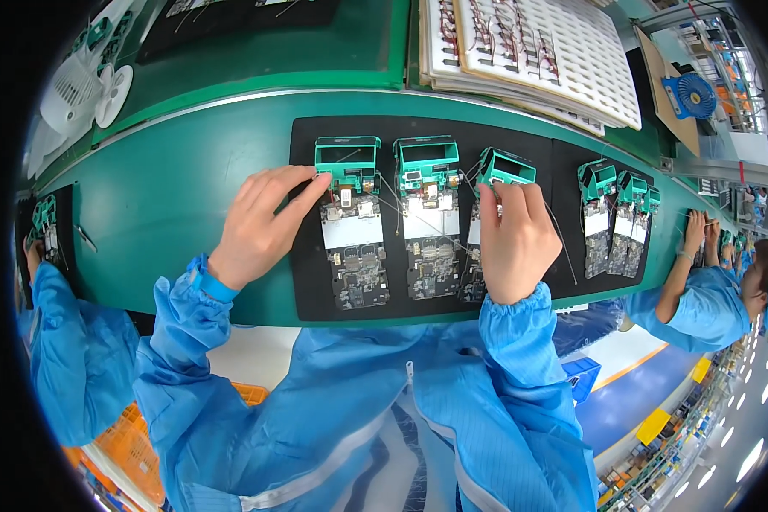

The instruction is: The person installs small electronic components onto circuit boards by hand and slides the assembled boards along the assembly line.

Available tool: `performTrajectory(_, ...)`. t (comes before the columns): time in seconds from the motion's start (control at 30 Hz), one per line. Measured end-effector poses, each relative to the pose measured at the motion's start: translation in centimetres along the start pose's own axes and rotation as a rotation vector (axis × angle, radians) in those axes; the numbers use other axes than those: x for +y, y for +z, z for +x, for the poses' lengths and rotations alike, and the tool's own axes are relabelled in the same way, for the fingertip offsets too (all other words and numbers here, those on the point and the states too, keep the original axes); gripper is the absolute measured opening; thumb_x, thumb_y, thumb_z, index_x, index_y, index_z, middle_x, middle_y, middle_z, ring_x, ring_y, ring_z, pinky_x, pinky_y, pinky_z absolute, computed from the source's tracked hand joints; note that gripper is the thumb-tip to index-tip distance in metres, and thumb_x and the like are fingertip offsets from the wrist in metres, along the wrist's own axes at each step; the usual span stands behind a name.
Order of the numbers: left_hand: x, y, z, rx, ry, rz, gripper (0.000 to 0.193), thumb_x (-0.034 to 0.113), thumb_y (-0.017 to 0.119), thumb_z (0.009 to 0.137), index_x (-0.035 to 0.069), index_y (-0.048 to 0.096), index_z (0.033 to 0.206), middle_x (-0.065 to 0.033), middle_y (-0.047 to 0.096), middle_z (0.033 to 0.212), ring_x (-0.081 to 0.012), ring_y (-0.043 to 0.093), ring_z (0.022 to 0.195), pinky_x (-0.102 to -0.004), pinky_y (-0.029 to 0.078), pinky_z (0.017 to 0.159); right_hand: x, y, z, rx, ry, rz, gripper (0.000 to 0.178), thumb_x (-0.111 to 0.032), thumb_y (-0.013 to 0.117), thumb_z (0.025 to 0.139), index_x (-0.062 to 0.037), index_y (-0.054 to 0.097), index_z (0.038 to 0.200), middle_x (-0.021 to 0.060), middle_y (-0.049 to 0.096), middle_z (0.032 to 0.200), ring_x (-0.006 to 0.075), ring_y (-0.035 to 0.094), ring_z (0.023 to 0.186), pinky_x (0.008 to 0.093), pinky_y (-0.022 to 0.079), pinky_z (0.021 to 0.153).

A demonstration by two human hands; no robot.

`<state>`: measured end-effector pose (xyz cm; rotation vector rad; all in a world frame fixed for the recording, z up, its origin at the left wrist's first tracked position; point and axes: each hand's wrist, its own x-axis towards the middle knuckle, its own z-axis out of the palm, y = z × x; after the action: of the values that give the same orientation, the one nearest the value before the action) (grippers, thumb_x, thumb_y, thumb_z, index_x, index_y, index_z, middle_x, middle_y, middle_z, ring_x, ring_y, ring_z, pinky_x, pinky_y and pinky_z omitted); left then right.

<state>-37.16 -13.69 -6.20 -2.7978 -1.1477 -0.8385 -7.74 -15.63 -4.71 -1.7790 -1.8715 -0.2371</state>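
Three long circuit boards with green plastic frames lie side by side on a black mat before me. At the left edge of the first board, the thumb and forefinger of my left hand are closed near the green frame; whatever is between them is hidden. A second board lies untouched in the middle. My right hand covers much of the third board, its fingers bent down and pinched at the lower edge of that board's tilted green frame. Thin grey wires trail from the boards.
More framed boards lie on the mat at right. Tweezers rest on the green bench at left. Stacked white foam trays stand behind, near a blue fan. Co-workers in blue sleeves work on both sides.
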Motion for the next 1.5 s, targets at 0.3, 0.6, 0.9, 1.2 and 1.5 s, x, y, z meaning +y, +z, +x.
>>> performTrajectory(0.3,-0.8,-0.2,0.6,0.006,0.034,-0.060,0.046,-0.005,0.068,0.068,0.002,0.069,0.114,-0.0109,0.062,0.106,-0.0284,0.063,0.093,-0.0404,0.052,0.081,0.5,0.8,2.2,-0.106,-0.131,-0.144,0.015,-0.007,0.069,0.080,-0.0069,0.056,0.073,0.0091,0.055,0.077,0.0274,0.065,0.065,0.0366,0.051,0.051)
performTrajectory(0.6,-3.8,-1.0,-0.3,-0.064,0.170,-0.059,0.041,0.001,0.068,0.072,0.002,0.069,0.113,-0.0100,0.064,0.102,-0.0269,0.065,0.091,-0.0367,0.054,0.076,2.4,0.2,0.1,-0.002,0.414,0.718,0.007,-0.002,0.072,0.089,-0.0014,0.067,0.084,-0.0011,0.059,0.072,0.0041,0.054,0.060,0.0201,0.042,0.053)
performTrajectory(0.9,-4.3,-1.5,-0.2,-0.057,0.322,-0.059,0.040,0.000,0.067,0.071,-0.006,0.068,0.110,-0.0131,0.066,0.100,-0.0269,0.067,0.089,-0.0360,0.057,0.076,-4.4,2.5,1.0,-0.139,-0.392,0.345,0.014,-0.002,0.078,0.077,-0.0058,0.066,0.083,0.0058,0.059,0.076,0.0234,0.064,0.060,0.0340,0.050,0.050)
performTrajectory(1.2,-4.8,-2.2,0.1,-0.085,0.430,-0.004,0.035,0.004,0.066,0.072,-0.006,0.068,0.106,-0.0140,0.066,0.100,-0.0273,0.068,0.090,-0.0358,0.057,0.077,-8.3,1.0,1.3,-0.351,-0.430,-0.108,0.017,-0.002,0.068,0.069,-0.0048,0.056,0.080,0.0090,0.053,0.081,0.0211,0.066,0.068,0.0304,0.053,0.053)
performTrajectory(1.5,-3.1,-1.1,-0.1,-0.011,0.093,-0.138,0.017,-0.004,0.069,0.074,0.000,0.065,0.090,-0.0107,0.065,0.092,-0.0252,0.066,0.083,-0.0349,0.053,0.072,-3.1,2.4,1.2,-0.367,0.168,0.709,0.008,-0.003,0.072,0.084,0.0001,0.065,0.083,0.0089,0.063,0.078,0.0170,0.062,0.060,0.0272,0.048,0.051)
